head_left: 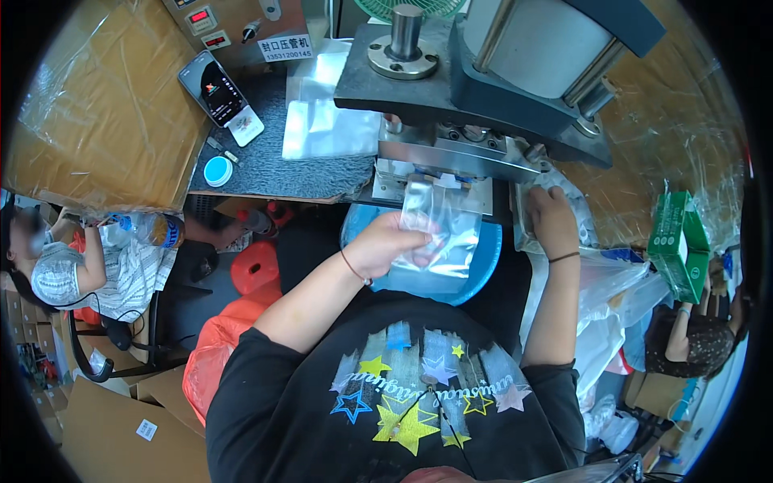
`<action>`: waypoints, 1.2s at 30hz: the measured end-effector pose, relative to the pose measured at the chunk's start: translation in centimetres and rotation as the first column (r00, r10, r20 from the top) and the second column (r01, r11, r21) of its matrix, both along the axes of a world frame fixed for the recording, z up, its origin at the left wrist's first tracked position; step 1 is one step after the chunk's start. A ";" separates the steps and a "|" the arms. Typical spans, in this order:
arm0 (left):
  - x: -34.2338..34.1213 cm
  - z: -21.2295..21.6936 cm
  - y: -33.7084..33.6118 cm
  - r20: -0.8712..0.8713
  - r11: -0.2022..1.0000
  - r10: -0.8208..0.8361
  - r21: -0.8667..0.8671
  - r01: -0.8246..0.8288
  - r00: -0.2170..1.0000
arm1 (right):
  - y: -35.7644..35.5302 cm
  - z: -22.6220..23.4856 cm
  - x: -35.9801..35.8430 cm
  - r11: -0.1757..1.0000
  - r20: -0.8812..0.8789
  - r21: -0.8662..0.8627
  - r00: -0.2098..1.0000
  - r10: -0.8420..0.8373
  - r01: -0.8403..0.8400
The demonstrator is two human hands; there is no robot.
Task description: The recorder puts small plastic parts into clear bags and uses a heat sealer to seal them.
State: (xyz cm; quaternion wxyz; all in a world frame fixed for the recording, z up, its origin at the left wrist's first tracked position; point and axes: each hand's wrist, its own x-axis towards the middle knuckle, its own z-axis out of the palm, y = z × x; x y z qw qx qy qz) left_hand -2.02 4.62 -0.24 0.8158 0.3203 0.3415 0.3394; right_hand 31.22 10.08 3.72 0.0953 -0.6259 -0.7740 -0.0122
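Observation:
My left hand (385,246) is closed on a clear plastic bag (456,251), thumb on top. The bag lies over a blue basin (491,251) in front of the press, its far end near the metal work plate (481,193). My right hand (554,219) is lowered with curled fingers into a clear tray (523,233) of small transparent pieces, just right of the press. What its fingertips grip is hidden. Above both hands sits the sealing press (403,101) with a straight metal bar (459,158).
Flat clear bags (330,129) lie on the grey mat, left of the press. A phone (219,92) and a blue-lidded jar (217,171) rest there too. Large taped cartons (105,97) flank the bench. A green box (678,245) stands at right. Other people (88,266) sit nearby.

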 end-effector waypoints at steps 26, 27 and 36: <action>-8.1 -0.3 -2.9 -0.314 0.629 0.643 0.737 -0.248 0.699 | -4.6 1.3 -5.3 0.965 -0.558 0.197 0.789 0.257 -0.174; -7.2 0.7 -3.2 -0.391 0.681 0.572 0.716 -0.152 0.721 | -4.8 1.7 -6.8 0.949 -0.601 0.148 0.737 0.310 -0.278; -0.7 1.4 -4.4 -0.321 0.885 0.087 0.460 0.075 0.943 | -4.4 5.6 -11.8 0.850 -0.608 0.275 0.603 0.516 -0.450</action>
